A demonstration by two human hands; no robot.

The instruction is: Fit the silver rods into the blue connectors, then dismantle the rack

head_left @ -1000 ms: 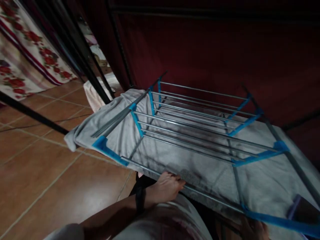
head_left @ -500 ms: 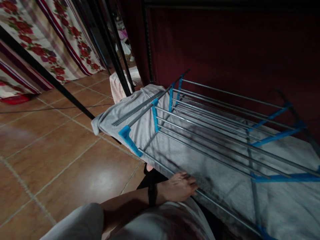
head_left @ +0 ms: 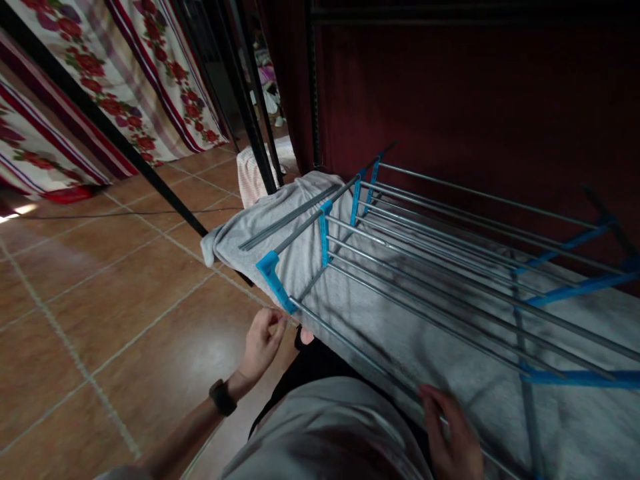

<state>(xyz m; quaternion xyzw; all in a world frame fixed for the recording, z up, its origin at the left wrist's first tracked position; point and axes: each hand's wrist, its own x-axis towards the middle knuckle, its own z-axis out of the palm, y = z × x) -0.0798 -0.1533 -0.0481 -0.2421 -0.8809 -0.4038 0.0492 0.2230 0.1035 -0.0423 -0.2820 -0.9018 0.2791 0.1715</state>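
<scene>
A metal drying rack with grey rods and blue plastic joints lies across a grey blanket. My left hand, with a dark watch at the wrist, is curled just below the rack's blue front corner piece. Its fingers look closed, and I see nothing in them; a small distance separates it from the corner. At the lower right my right hand, slightly blurred, has its thumb and fingers around the rack's front rod.
The blanket covers a long low surface beside a dark red panel. Black poles rise at the back left, and one slants across the tiled floor. A flowered curtain hangs behind. A thin cable runs along the tiles.
My left hand has left the front rod and moved left to near the blue corner. My right hand has come into view on the front rod. The view has shifted slightly left.
</scene>
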